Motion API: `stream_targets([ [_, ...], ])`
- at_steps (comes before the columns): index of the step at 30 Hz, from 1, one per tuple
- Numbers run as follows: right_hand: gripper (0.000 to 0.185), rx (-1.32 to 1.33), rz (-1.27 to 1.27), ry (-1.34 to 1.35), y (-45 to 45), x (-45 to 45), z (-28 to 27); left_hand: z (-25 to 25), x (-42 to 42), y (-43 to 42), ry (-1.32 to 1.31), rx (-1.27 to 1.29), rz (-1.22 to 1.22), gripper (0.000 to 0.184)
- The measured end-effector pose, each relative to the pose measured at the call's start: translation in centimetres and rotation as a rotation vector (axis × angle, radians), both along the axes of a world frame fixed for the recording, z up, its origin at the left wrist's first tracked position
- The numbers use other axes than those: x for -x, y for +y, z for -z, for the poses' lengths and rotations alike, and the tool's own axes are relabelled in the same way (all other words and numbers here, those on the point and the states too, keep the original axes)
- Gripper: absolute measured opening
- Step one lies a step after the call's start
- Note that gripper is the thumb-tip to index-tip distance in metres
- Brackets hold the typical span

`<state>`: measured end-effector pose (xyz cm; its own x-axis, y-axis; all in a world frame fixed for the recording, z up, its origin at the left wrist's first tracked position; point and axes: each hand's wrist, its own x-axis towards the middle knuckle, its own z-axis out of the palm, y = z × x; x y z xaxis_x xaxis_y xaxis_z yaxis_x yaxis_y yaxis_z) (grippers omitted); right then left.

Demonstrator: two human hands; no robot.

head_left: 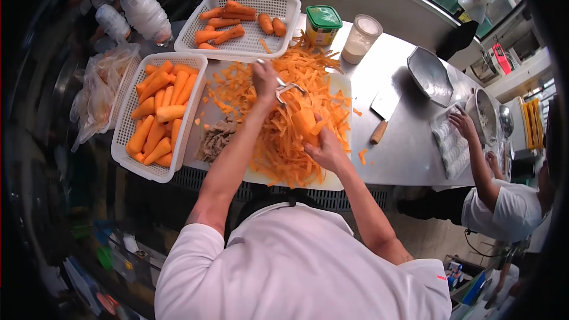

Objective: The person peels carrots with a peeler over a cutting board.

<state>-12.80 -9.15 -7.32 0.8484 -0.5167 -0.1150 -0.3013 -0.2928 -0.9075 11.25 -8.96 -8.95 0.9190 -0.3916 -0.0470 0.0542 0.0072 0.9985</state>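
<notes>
My left hand is closed around the handle of a metal Y-shaped peeler, whose head sits just above the peelings. In my right hand is a thick orange carrot, its far end pointing up and left, close below the peeler. Under both hands a large heap of carrot peelings covers most of a pale cutting board. Peeled-looking carrots fill a white basket at the left. Several duller carrots lie in another white basket at the back.
A cleaver lies right of the board. Behind stand a green-lidded tub and a clear container. A dark tray sits farther right. Brownish scraps lie by the left basket. A co-worker reaches over an egg-tray-like sheet.
</notes>
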Motion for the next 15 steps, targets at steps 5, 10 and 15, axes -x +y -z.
stream_targets([
  [5, 0.070, 0.249, 0.000, 0.306, -0.7, -0.8, 0.5, -1.3, 3.0, 0.6, -0.035, 0.082, 0.225, 0.024],
  [10, 0.070, 0.404, 0.031, 0.051, -0.5, -0.8, -1.6, 0.1, -0.2, -0.1, 0.022, 0.121, -0.022, 0.027],
  [15, 0.075, 0.499, -0.001, 0.111, -0.6, -0.1, 1.3, 4.7, -1.9, -1.6, -0.211, -0.076, -0.010, 0.029],
])
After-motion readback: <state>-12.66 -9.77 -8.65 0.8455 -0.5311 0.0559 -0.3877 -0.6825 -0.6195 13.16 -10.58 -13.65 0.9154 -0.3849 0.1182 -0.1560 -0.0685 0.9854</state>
